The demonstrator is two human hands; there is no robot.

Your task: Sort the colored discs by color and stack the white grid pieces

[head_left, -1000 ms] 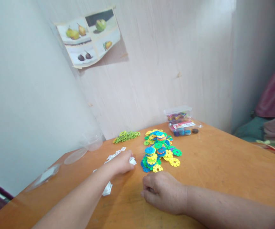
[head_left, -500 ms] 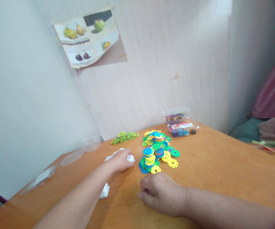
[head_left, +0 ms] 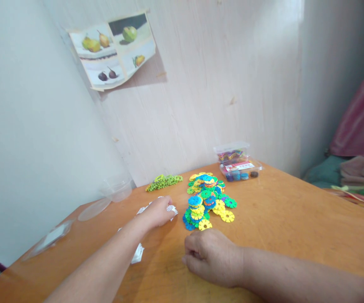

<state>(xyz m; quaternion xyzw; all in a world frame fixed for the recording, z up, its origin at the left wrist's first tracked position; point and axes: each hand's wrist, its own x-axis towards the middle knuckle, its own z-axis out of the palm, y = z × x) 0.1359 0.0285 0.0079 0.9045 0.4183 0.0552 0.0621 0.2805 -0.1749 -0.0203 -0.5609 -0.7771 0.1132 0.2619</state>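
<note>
Small white packets with faint print (head_left: 137, 253) lie in a loose line on the left part of the wooden table. My left hand (head_left: 160, 211) is over the far ones, its fingers closed around a white packet (head_left: 172, 209) that sticks out past the fingertips; the fingers are partly hidden. My right hand (head_left: 210, 257) rests on the table as a loose fist, with nothing seen in it. Just beyond it is a heap of flower-shaped plastic discs (head_left: 206, 194), blue, green, yellow and orange, some of them stacked. A yellow disc (head_left: 205, 224) lies closest to the right knuckles.
A bunch of green beads (head_left: 164, 182) lies near the wall. Clear plastic boxes (head_left: 240, 167) with colourful contents stand at the back right. At left are a clear tub (head_left: 118, 190), a round lid (head_left: 94, 209) and a flat clear bag (head_left: 51, 237).
The whole view shifts very slightly. Both hands stay in nearly the same places, and the objects on the table have not visibly moved.
</note>
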